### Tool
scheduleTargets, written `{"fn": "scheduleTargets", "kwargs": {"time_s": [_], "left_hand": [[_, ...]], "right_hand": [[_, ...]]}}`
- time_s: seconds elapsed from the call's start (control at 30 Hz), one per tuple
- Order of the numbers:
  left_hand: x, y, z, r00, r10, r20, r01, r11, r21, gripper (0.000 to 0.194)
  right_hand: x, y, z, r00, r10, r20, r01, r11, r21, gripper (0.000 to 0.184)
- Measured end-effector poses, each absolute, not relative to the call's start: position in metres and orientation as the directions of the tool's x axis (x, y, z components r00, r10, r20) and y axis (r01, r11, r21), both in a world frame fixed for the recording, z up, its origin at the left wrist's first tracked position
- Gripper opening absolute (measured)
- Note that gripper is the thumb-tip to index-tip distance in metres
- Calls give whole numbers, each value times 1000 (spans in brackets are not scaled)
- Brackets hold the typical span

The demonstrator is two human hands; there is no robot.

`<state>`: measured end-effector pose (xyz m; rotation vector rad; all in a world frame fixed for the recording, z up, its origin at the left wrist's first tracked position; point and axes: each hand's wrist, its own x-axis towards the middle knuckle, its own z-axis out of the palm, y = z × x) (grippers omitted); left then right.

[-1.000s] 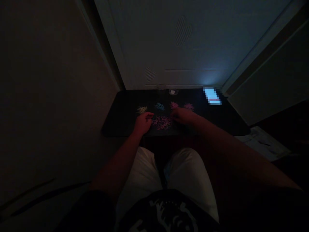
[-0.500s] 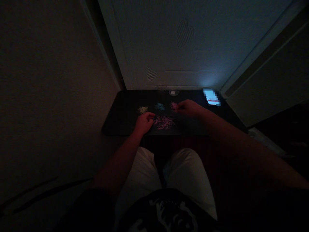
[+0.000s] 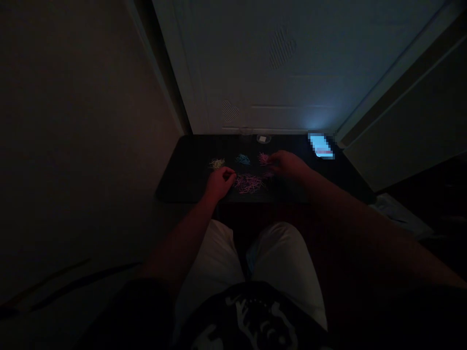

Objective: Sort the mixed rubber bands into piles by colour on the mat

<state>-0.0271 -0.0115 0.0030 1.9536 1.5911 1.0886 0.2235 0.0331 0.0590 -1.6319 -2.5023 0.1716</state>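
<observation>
Four small heaps of thin, short strands lie on a dark table point(image 3: 193, 187): a pale yellow heap point(image 3: 217, 163), a blue heap point(image 3: 242, 159), a pink heap point(image 3: 263, 158) and a wider pinkish-purple heap point(image 3: 248, 183) nearer to me. My left hand point(image 3: 220, 182) rests at the left end of the wide heap, thumb and forefinger pinched together; whatever is between them is too small and dark to make out. Beside the pink heap hovers my right hand point(image 3: 288, 164), its fingertips slightly apart and dim, with no strand visible in them.
A lit phone point(image 3: 321, 145) lies at the table's back right. Along the back edge are a small clear round container point(image 3: 263, 139) with a white square and another faint clear one point(image 3: 245, 131). A white panel point(image 3: 251, 73) with heart reliefs stands behind. The room is very dark.
My right hand has drawn slightly back from the pink heap, and its fingertips have come lower. The left thumb and forefinger have closed into a pinch at the wide heap's edge.
</observation>
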Motion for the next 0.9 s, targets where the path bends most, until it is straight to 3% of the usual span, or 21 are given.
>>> {"fn": "scheduleTargets", "kwargs": {"time_s": [0.27,0.43,0.6,0.8,0.9], "left_hand": [[-27,-11,5,3,942,334,714,-236,659,20],[-29,-11,7,8,949,315,697,-231,679,23],[-30,-13,8,120,947,298,679,-297,671,25],[-28,-13,9,247,919,306,659,-391,643,24],[-23,-14,11,286,914,287,650,-405,643,24]], "right_hand": [[212,-5,49,-423,900,-104,895,397,-202,19],[197,-18,39,-382,923,-42,915,371,-162,23],[191,-15,36,-336,941,-30,936,330,-125,21],[194,-15,33,-296,955,-20,937,286,-202,20],[198,-12,32,-299,954,21,908,291,-301,20]]}}
